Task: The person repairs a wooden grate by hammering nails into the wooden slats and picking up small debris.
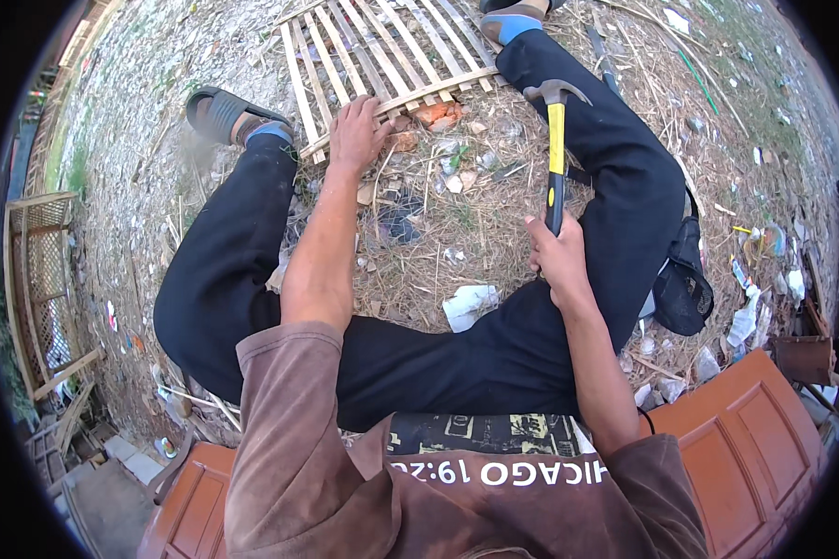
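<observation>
My left hand point(357, 137) rests on the near rail of a wooden slatted panel point(419, 93), its fingers bent over the strip close to the panel's left corner. Pale parallel slats run away from that rail, past the top edge of the picture. In my right hand point(561, 253) is a claw hammer point(557, 140), gripped low on its yellow and black handle. The hammer stands head up in front of my right leg, apart from the panel. An orange brick piece point(435, 114) lies under the panel's near rail.
Straw and rubble cover the ground between my legs, with a white chunk point(471, 306) near my lap. A black bag point(684, 289) lies beside my right knee. Reddish-brown wooden panels point(746, 456) stand behind me on both sides. A lattice frame point(42, 289) leans at the far left.
</observation>
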